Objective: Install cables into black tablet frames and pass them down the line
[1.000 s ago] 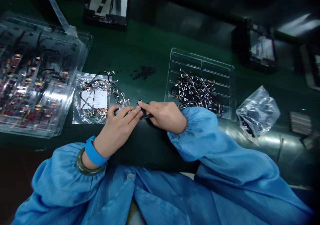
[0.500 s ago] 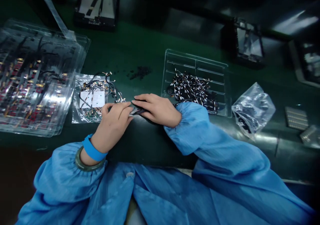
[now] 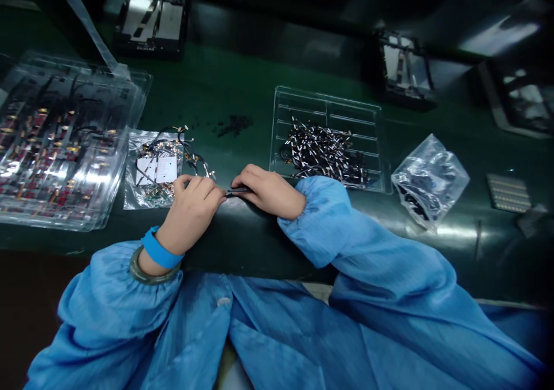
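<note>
Head view gives me the right hand (image 3: 272, 191) with its grip closed on a slim dark piece (image 3: 239, 191), which sits between the two hands over the green surface (image 3: 255, 240). At the piece's other end I see the left hand (image 3: 195, 208), fingers curled; I can't tell whether its grip pinches. Beside that hand lies a labelled clear bag (image 3: 137, 197); beyond the right hand, a clear tray (image 3: 329, 97) holds heaped dark cables (image 3: 324, 153).

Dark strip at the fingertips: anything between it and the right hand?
Nothing visible: the right hand holds the dark strip directly. The left hand is at its other end; that hand's grip is hidden.
</note>
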A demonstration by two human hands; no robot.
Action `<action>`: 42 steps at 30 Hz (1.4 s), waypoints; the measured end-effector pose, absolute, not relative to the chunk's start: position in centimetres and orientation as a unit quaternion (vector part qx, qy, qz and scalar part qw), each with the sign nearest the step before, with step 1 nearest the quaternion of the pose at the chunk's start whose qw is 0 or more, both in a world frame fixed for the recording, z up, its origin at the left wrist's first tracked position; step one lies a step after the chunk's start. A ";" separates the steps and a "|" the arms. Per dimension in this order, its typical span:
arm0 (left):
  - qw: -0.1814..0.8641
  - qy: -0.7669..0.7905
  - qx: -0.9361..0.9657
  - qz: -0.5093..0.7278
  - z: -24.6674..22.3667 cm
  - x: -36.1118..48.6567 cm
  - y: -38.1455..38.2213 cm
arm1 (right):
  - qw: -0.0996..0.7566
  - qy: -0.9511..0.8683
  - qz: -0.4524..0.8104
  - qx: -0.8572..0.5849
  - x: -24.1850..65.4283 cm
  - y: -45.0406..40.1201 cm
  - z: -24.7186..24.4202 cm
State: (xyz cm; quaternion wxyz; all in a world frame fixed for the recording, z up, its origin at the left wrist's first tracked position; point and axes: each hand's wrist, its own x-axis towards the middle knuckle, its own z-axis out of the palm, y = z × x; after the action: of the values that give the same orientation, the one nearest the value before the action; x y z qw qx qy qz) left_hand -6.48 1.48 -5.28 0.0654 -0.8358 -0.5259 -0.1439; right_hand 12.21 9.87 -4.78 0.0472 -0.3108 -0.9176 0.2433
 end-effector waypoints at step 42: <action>0.034 -0.511 -0.842 -0.171 -5.6 -9.9 2.5 | -0.075 -0.937 0.233 -0.249 19.0 13.2 2.8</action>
State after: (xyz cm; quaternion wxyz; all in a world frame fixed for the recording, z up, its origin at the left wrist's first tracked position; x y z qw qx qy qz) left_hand -9.90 2.50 -5.62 0.0344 -0.8418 -0.5110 -0.1705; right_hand 19.02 13.20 2.85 -0.0748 -0.2490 -0.9371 0.2329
